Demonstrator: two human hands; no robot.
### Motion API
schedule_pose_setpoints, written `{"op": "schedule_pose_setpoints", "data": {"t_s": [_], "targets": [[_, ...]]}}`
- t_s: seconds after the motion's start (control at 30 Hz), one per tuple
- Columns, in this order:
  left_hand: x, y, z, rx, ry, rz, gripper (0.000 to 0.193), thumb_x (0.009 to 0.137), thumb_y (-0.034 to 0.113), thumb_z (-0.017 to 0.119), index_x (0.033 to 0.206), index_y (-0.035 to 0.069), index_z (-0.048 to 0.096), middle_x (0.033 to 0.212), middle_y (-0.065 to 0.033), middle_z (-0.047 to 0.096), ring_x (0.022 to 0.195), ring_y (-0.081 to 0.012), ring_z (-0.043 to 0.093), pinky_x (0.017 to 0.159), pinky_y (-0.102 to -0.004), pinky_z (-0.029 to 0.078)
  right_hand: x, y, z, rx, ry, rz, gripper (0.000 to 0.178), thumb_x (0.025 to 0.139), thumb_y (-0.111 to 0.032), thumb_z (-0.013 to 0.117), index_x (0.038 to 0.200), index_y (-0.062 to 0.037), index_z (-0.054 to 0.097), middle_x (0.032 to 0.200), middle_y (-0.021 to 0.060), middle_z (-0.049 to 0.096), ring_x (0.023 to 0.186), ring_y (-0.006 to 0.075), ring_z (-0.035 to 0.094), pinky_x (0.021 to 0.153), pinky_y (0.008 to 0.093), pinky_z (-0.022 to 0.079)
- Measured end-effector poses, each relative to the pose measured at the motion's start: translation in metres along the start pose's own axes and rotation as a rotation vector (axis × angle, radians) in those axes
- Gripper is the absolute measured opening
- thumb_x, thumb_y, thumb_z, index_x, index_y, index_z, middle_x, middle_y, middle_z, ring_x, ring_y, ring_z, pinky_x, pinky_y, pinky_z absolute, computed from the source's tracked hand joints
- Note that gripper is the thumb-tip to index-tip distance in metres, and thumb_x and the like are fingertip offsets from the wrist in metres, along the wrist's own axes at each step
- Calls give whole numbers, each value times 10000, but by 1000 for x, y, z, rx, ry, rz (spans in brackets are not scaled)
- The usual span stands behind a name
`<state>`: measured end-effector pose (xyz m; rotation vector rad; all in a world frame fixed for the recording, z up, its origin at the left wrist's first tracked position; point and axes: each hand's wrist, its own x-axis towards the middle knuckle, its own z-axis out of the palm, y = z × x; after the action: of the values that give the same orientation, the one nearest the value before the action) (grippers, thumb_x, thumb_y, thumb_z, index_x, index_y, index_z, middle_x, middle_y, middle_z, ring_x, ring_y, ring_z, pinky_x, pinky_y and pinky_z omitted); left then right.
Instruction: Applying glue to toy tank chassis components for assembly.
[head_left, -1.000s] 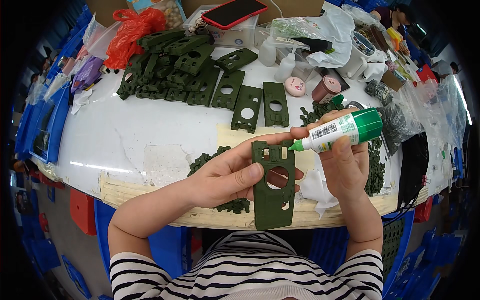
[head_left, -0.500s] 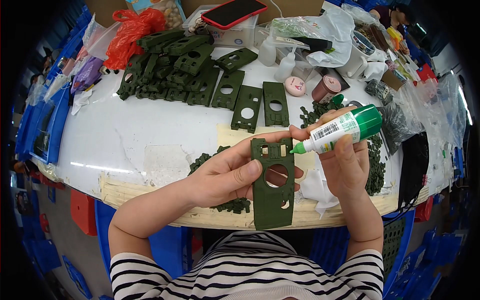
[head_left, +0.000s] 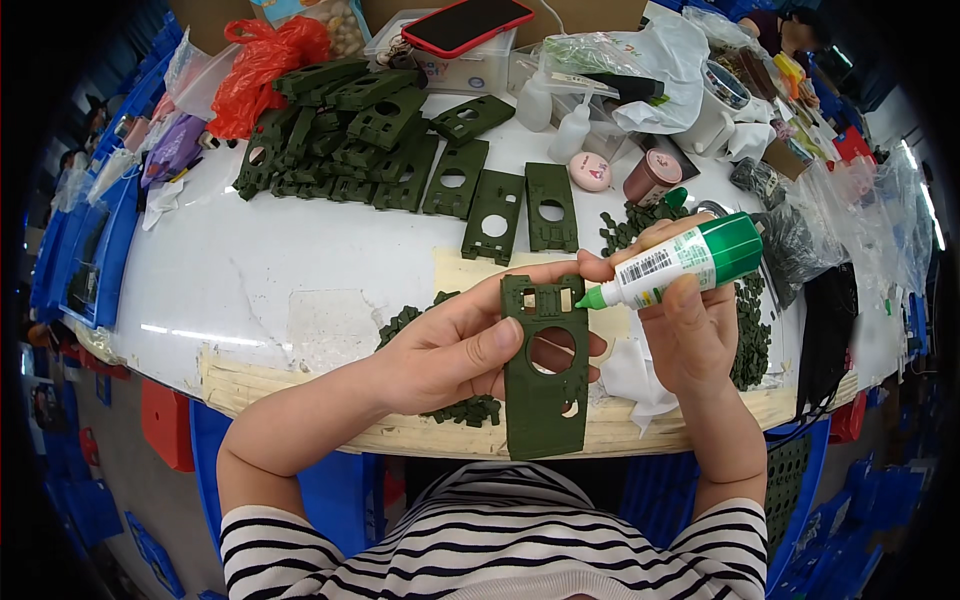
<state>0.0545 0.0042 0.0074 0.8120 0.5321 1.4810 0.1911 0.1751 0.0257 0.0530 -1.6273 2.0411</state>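
My left hand (head_left: pixel 465 350) grips a dark green plastic model tank hull plate (head_left: pixel 540 405), thumb on its face and fingers behind it. A large round hole sits in the middle of the plate, with small rectangular openings at its far end. In my right hand (head_left: pixel 690 335) is a white glue bottle (head_left: pixel 665 268) with a green cap end and a green nozzle, tilted so the nozzle points left. The nozzle tip is at the plate's upper right edge, by a rectangular opening; whether it touches I cannot tell.
Similar green plates (head_left: pixel 375 140) are piled at the back left, with several laid singly beside them. Small green parts (head_left: pixel 465 411) lie under my left wrist, and more (head_left: pixel 752 335) lie at the right. White dropper bottles (head_left: pixel 573 132), a pink round tin (head_left: pixel 590 172) and a phone (head_left: pixel 468 26) stand behind.
The glue bottle has shifted slightly left and down, its nozzle tip now closer to the plate's edge. The plate and my left hand stay almost still.
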Motion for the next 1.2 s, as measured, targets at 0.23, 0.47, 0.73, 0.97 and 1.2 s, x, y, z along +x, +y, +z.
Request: {"op": "schedule_pose_setpoints", "data": {"t_s": [0.23, 0.47, 0.73, 0.97, 1.2], "targets": [[1, -2, -2, 30, -10, 15, 630, 988, 364, 429, 1477, 74, 157, 1451, -88, 283, 1244, -261, 466, 986, -425, 470, 0, 0, 1, -16, 5, -2, 347, 925, -245, 599, 1132, 24, 524, 1026, 175, 676, 1014, 238, 643, 921, 388, 484], [1, -3, -2, 36, -1, 27, 627, 989, 360, 426, 1477, 74, 156, 1454, -91, 281, 1246, -263, 465, 984, -422, 472, 0, -2, 1, -26, -1, -4, 347, 921, -244, 607, 1125, 26, 531, 1026, 181, 677, 1017, 241, 643, 923, 390, 484], [2, -2, 0, 60, 13, 41, 630, 987, 355, 435, 1477, 72, 158, 1446, -116, 301, 1234, -272, 480, 978, -421, 476, -3, -1, -4, -61, 14, 63, 386, 938, -338, 559, 1163, -41, 463, 1045, 109, 599, 1023, 269, 632, 964, 439, 453], [-3, 11, 4, 151, 158, 54, 862, 887, 464, 589, 1471, 25, 132, 1227, -204, 536, 1135, -349, 559, 984, -506, 444, 6, 2, -7, 396, 89, 56, 345, 991, -327, 455, 1172, -34, 479, 1039, 144, 627, 1028, 318, 629, 899, 444, 504], [-72, 37, -31, 378, 633, 567, 649, 791, 199, 751, 1291, 71, 358, 1202, -169, 541, 1194, -284, 513, 979, -426, 461, 11, 0, -17, 264, 232, -5, 336, 961, -304, 540, 1200, -71, 500, 1068, 37, 602, 966, 159, 594, 866, 375, 487]]}}
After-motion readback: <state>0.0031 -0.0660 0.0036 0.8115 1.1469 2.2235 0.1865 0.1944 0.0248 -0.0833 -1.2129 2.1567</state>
